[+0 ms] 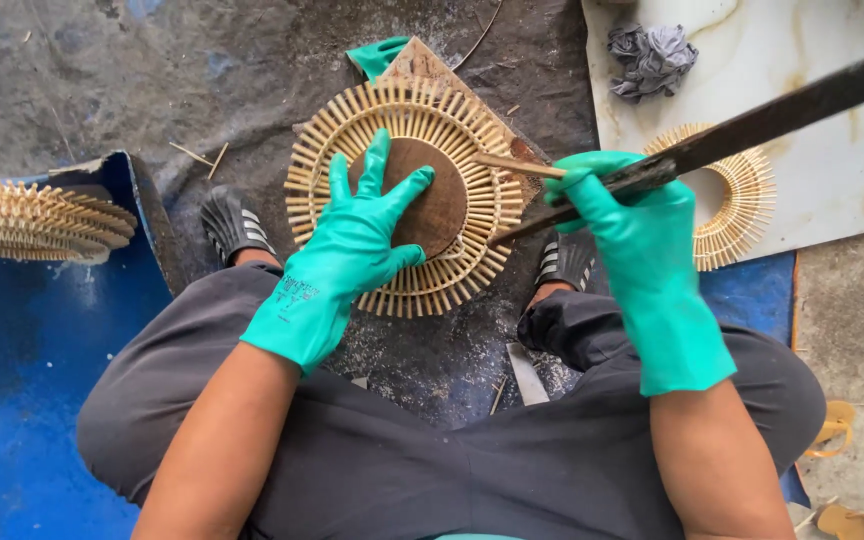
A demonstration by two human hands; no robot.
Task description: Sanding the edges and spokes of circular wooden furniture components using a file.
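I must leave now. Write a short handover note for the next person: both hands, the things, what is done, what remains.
Left hand, in a green glove, presses flat on the brown round disc at the centre of the round ring of bamboo sticks.
Right hand, gloved, grips a long dark blade and a loose bamboo stick whose tip reaches the ring.
Done: sticks fill the ring all around.
Left: I cannot tell. A second ring lies on the white board; more rings are stacked on the left.
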